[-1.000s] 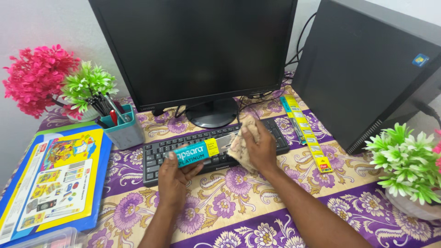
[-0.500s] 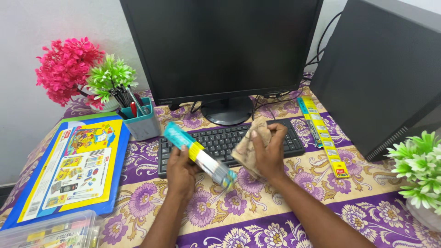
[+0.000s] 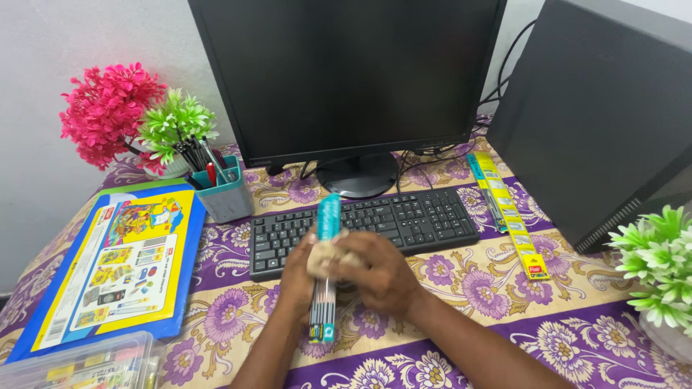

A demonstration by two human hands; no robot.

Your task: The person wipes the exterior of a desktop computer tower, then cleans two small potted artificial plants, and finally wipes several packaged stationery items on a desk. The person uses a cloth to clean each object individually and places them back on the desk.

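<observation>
I see both hands meeting in front of the black keyboard (image 3: 364, 227), above the purple-and-cream floral tablecloth (image 3: 461, 288). My left hand (image 3: 297, 277) is curled around the middle of a long slim teal pencil box (image 3: 326, 270), which stands nearly on end: teal top end over the keyboard's front rows, darker bottom end pointing down toward me over the cloth. My right hand (image 3: 378, 270) presses a crumpled beige cloth (image 3: 326, 253) against the box's middle, fingers folded over the rag, so it is pinched between palm and box. Both hands closed, one on the box, one on the rag, and touching each other around it.

Behind the keyboard, the big dark monitor (image 3: 346, 72) on its round stand, cables trailing to the right. Black computer tower (image 3: 605, 115) at right, well apart from the hands. Between keyboard and tower, a long yellow ruler-like packet (image 3: 508, 216) lies flat on the cloth. Left of the keyboard, a teal pen holder (image 3: 223, 194) full of pens, just beside it a green plastic plant (image 3: 176, 119) and pink artificial flowers (image 3: 108, 108). Flat blue-and-yellow activity box (image 3: 108, 259) on the left edge, clear plastic container (image 3: 72, 364) at lower left corner. Another green plastic plant (image 3: 659, 263) at far right edge
</observation>
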